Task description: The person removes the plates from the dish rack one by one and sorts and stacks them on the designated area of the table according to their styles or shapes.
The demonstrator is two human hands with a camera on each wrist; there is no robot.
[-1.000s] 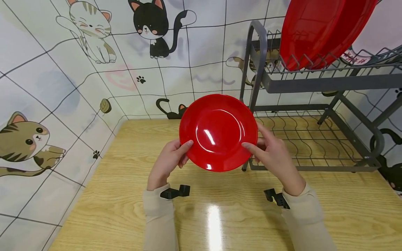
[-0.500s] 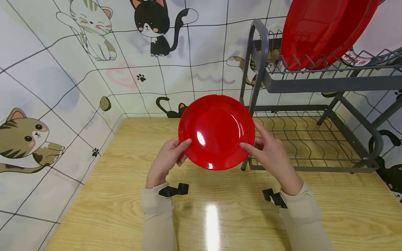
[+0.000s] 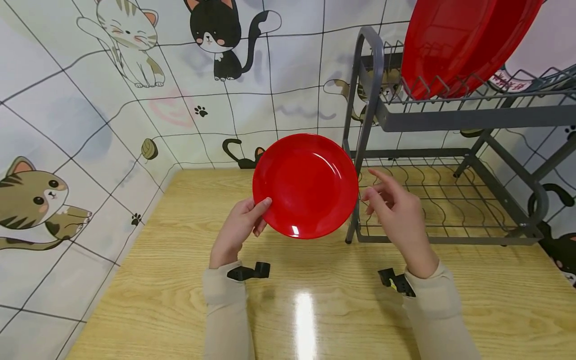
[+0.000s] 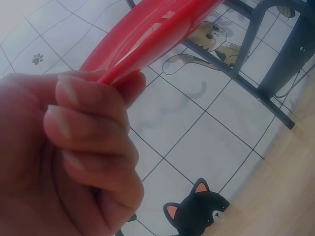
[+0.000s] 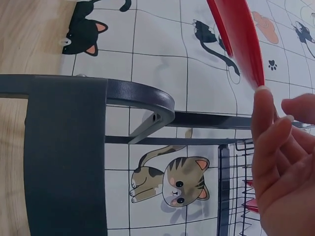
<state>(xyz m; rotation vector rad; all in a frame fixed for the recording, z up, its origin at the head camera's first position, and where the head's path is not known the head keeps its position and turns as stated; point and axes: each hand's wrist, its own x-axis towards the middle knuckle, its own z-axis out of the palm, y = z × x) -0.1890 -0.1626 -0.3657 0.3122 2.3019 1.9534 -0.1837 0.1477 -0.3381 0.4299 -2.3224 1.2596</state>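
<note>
A shiny red plate (image 3: pixel 306 186) is held up over the table, its inner face turned toward the head camera. My left hand (image 3: pixel 238 227) pinches its lower left rim, thumb on the front and the other fingers behind. In the left wrist view, the plate (image 4: pixel 147 42) appears nearly edge-on above the curled fingers of the left hand (image 4: pixel 83 142). My right hand (image 3: pixel 398 215) is just right of the plate with loosely bent fingers and nothing in its grasp. From the right wrist, the index fingertip of that hand (image 5: pixel 288 162) shows right at the edge of the plate (image 5: pixel 241 42).
A grey two-tier dish rack (image 3: pixel 450 121) stands at the right on the wooden table (image 3: pixel 171 300). Large red plates (image 3: pixel 443 50) and a patterned dish (image 3: pixel 513 82) stand in its upper tier. Behind are walls (image 3: pixel 297 65) with cartoon cats.
My right hand has let go of the plate's right rim and drawn slightly away to the right. The plate, in my left hand, has shifted a little left.
</note>
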